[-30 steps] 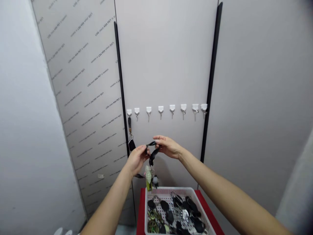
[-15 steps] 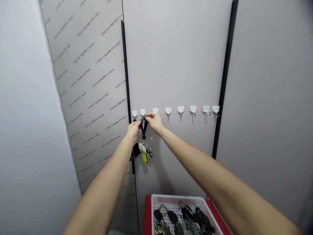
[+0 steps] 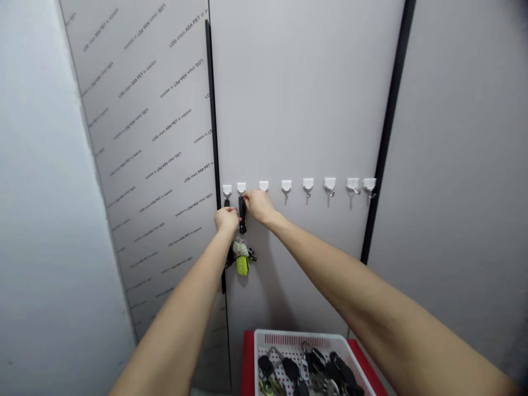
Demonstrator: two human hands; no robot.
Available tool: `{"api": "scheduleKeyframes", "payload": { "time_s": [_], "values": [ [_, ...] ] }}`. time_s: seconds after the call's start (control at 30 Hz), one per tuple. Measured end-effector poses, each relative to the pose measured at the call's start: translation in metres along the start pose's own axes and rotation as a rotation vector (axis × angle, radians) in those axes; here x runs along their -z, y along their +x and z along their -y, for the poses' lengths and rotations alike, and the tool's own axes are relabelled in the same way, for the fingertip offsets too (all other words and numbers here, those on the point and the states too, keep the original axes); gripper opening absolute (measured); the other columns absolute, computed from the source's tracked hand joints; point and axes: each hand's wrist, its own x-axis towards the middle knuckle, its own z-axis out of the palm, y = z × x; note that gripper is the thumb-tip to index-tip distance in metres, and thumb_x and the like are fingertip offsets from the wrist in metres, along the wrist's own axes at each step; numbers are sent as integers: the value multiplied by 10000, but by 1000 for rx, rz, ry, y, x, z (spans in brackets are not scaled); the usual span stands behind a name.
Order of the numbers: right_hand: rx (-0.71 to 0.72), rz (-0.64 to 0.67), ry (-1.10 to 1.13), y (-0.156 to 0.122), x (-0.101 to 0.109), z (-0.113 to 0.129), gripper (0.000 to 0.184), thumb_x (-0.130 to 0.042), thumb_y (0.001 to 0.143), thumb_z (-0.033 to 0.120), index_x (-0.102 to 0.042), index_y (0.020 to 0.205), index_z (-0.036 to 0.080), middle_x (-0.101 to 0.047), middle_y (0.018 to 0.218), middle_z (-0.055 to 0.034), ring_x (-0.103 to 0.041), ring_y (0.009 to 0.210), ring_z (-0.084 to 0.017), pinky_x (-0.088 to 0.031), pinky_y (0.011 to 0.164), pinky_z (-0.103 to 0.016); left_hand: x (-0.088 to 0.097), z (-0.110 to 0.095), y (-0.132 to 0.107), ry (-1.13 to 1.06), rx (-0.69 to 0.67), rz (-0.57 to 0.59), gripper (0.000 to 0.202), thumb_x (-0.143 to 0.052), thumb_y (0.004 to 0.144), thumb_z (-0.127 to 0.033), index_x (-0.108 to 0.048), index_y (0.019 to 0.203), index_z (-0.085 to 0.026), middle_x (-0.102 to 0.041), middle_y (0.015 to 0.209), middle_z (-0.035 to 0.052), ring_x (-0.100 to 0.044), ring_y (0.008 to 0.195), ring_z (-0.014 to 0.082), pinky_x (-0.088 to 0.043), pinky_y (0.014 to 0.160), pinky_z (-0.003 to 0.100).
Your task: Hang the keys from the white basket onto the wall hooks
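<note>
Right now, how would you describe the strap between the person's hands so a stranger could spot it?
On the pale wall panel, find the row of white hooks. Below the second hook from the left, between the left hand and right hand, hangs a black strap. It ends in a yellow-green fob, unlike the black fob on its left.

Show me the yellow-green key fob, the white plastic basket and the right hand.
Yellow-green key fob [image 3: 242, 266], head view, on its body.
White plastic basket [image 3: 297, 334], head view, on its far rim.
Right hand [image 3: 259, 205], head view, on its back.
</note>
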Motion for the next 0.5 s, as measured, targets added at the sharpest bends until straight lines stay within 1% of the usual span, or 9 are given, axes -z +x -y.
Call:
{"api": "scheduleKeyframes", "payload": {
  "time_s": [0.1, 0.17, 0.2, 0.27, 0.33, 0.43, 0.5],
  "values": [
    [36, -32, 38, -23, 3, -7, 313, -348, 668, 117, -534, 921, 123, -576, 876, -76, -503, 800, -134, -347, 713, -212, 8, 10, -20, -14, -13, -17, 153, -453, 596, -175, -547, 715, -156, -570, 600, 13, -518, 505, 89, -371, 492, 195],
    [42, -28, 69, -47, 3, -14, 297, -361, 668, 137, -542, 903, 116, -581, 854, -73, -506, 778, -131, -349, 711, -211, 14, 19, -41, -71, -18, -5, 175, -430, 593, -158, -537, 732, -159, -562, 634, 3, -504, 502, 72, -370, 493, 187],
    [37, -5, 83, -61, 2, -19, 282, -367, 669, 150, -552, 879, 118, -586, 832, -69, -510, 755, -130, -353, 702, -212, 16, 26, -53, -110, -6, 19, 177, -424, 592, -158, -532, 732, -157, -555, 639, -1, -495, 495, 66, -368, 486, 183],
    [7, 68, 110, -95, -3, -29, 257, -378, 670, 175, -567, 838, 130, -593, 794, -59, -515, 707, -125, -363, 672, -214, 18, 43, -81, -171, 46, 99, 168, -428, 585, -171, -526, 720, -148, -542, 629, -7, -480, 479, 58, -357, 462, 176],
    [-51, 154, 134, -134, -11, -41, 245, -382, 672, 192, -571, 820, 146, -594, 786, -49, -516, 678, -117, -367, 653, -213, 17, 65, -113, -163, 121, 204, 164, -440, 579, -188, -521, 714, -141, -528, 611, -11, -475, 479, 61, -342, 440, 170],
    [-163, 297, 149, -197, -26, -59, 237, -379, 676, 205, -573, 807, 167, -594, 790, -37, -515, 665, -113, -364, 644, -214, 12, 104, -163, -62, 192, 367, 173, -430, 591, -197, -516, 728, -133, -515, 583, -11, -475, 495, 74, -343, 447, 176],
    [-224, 397, 145, -238, -33, -67, 229, -381, 675, 205, -577, 789, 173, -596, 779, -35, -515, 660, -117, -361, 636, -218, 8, 128, -192, 37, 170, 475, 170, -411, 607, -189, -517, 726, -129, -526, 591, -2, -480, 523, 82, -364, 498, 190]
  ]
}}
